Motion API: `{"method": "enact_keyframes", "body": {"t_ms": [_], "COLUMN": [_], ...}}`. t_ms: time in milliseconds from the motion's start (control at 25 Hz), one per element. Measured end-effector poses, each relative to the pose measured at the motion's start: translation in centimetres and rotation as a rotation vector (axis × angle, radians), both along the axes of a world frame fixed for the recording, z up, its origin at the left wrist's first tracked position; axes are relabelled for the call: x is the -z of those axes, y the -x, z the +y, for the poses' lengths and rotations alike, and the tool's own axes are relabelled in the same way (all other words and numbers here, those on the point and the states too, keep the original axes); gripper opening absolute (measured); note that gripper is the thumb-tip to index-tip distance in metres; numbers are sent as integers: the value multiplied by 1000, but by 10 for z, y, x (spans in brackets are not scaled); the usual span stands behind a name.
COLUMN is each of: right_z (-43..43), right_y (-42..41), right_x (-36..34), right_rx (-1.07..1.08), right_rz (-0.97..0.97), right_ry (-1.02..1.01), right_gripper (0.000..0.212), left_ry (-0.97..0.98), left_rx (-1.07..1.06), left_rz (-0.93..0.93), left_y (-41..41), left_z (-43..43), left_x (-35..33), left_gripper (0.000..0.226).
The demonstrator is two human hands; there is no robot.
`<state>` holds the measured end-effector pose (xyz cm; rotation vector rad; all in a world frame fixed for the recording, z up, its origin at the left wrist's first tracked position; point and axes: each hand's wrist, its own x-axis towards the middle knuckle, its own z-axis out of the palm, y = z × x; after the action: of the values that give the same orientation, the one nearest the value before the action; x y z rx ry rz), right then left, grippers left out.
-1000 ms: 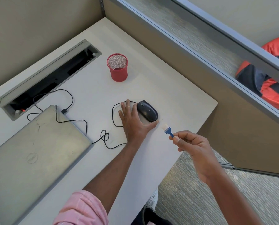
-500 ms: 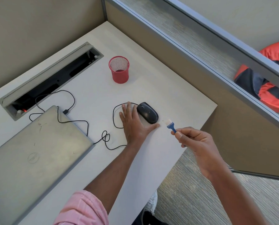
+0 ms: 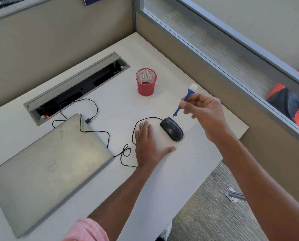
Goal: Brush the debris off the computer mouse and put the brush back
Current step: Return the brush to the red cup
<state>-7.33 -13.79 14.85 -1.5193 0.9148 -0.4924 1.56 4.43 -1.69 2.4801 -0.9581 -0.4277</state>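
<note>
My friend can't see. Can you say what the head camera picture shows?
A person's right hand holds a small blue brush above a black wired mouse on a white desk. The left hand lies flat beside the mouse, near a closed laptop and red mesh cup.

Left hand (image 3: 147, 146) lies flat, fingers spread (palm down) — right hand (image 3: 205, 115) raised, fingertips pinched.

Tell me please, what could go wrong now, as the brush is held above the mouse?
1. The small blue plastic brush is pinched only by the right hand's fingertips, so it may slip.
2. The left hand lies flat beside the black corded computer mouse, not on it, so brushing may push the mouse.
3. Debris may scatter over the white desk.
</note>
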Motion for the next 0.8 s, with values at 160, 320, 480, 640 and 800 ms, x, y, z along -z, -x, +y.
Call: {"method": "enact_keyframes", "body": {"t_ms": [160, 320, 480, 640, 800], "right_z": [-29, -52, -67, -78, -80], "right_y": [-77, -145, -190, -217, -231], "right_x": [-1, 14, 34, 56, 72], "right_rx": [-15, -11, 1, -17, -125], "right_rz": [-23, 50, 155, 397, 575], "right_ry": [164, 265, 308, 395, 417], "right_gripper": [5, 8, 12, 20, 17], "left_ry": [12, 66, 83, 59, 56], "left_rx": [32, 56, 59, 58, 53], "left_rz": [-116, -244, -280, -280, -275], "left_y": [-3, -4, -4, -4, -5], "left_z": [4, 11, 11, 10, 9], "left_x": [5, 13, 19, 22, 24], "left_gripper": [152, 149, 146, 147, 145]}}
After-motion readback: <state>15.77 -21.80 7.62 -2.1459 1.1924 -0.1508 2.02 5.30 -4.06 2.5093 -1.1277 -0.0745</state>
